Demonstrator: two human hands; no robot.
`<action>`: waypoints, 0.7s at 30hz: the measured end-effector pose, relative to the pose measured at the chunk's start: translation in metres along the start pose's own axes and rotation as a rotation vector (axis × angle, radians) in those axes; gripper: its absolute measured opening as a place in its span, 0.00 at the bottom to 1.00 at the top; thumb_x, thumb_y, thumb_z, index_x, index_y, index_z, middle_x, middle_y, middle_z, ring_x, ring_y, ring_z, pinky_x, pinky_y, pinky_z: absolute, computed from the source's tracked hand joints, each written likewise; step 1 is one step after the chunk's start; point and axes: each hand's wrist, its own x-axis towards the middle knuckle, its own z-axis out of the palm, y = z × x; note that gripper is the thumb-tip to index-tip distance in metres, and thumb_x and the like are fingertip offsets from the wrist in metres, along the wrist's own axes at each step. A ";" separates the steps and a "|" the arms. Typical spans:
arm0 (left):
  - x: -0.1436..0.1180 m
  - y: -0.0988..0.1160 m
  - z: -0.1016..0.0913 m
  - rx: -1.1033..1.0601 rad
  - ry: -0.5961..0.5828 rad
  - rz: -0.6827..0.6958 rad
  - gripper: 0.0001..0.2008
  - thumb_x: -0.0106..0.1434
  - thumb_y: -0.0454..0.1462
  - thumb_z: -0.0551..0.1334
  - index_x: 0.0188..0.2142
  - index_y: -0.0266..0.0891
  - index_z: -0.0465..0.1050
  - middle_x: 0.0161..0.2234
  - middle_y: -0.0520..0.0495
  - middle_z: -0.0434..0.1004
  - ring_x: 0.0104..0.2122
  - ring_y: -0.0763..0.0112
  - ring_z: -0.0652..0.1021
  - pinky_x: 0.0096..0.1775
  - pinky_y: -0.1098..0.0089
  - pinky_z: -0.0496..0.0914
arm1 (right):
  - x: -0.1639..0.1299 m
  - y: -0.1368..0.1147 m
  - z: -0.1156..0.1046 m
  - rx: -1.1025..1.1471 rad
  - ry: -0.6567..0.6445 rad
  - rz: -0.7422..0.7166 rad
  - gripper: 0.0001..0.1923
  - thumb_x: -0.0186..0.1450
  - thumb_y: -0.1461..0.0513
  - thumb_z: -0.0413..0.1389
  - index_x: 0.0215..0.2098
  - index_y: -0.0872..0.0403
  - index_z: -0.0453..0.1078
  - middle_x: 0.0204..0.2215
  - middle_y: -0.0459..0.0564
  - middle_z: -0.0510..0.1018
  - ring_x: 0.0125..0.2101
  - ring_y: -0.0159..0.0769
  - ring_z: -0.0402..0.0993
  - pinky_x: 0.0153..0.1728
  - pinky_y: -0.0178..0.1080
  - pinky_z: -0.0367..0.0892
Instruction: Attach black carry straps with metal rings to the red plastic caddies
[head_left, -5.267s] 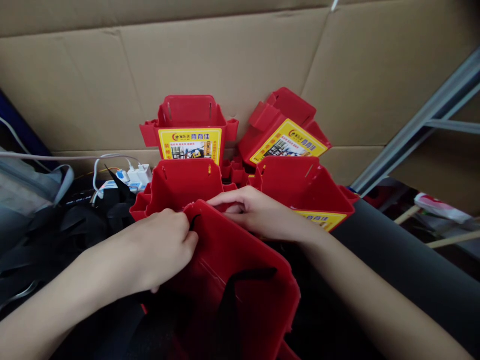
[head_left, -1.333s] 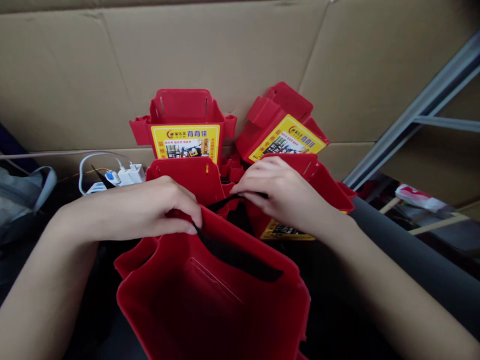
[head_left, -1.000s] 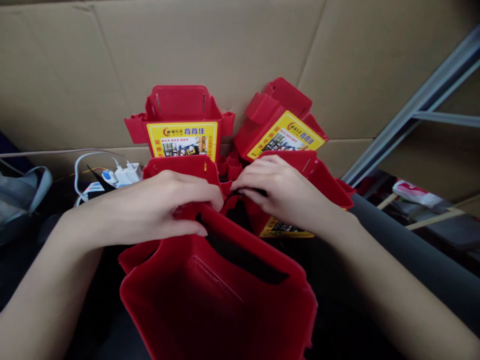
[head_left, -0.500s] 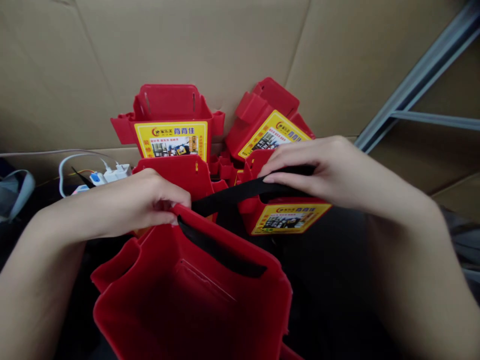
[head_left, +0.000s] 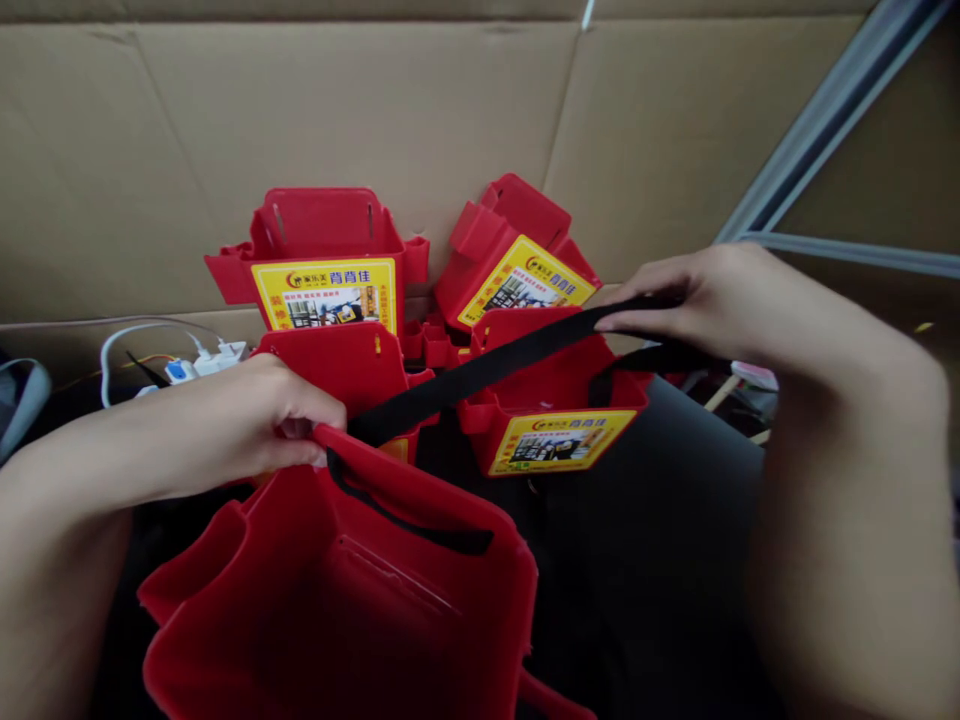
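A red plastic tool bucket is tilted close to me, its open mouth facing up. My left hand pinches the upper left corner of its back wall. Black webbing strap comes out at that corner and runs up to the right; another stretch of it lies along the inside of the back wall between the slots. My right hand is closed on the strap, pulling it taut, with more strap hanging below the fingers. The strap's far end is hidden by my hand and wrist.
Several similar red buckets with yellow labels, such as one at the back left, stand or lean before a cardboard wall. A power strip with plugs lies at left. Metal framing rises at right.
My right hand has moved right and slightly up, drawing out a longer length of strap. The strap inside the back wall lies flatter. The near bucket has shifted left in view.
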 end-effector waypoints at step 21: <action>0.055 0.050 0.018 -0.531 0.540 -0.019 0.30 0.56 0.43 0.63 0.56 0.42 0.57 0.45 0.45 0.75 0.43 0.63 0.76 0.42 0.65 0.73 | 0.016 -0.117 0.064 -0.069 0.322 -0.132 0.12 0.59 0.68 0.48 0.38 0.56 0.72 0.36 0.50 0.77 0.37 0.38 0.69 0.39 0.40 0.65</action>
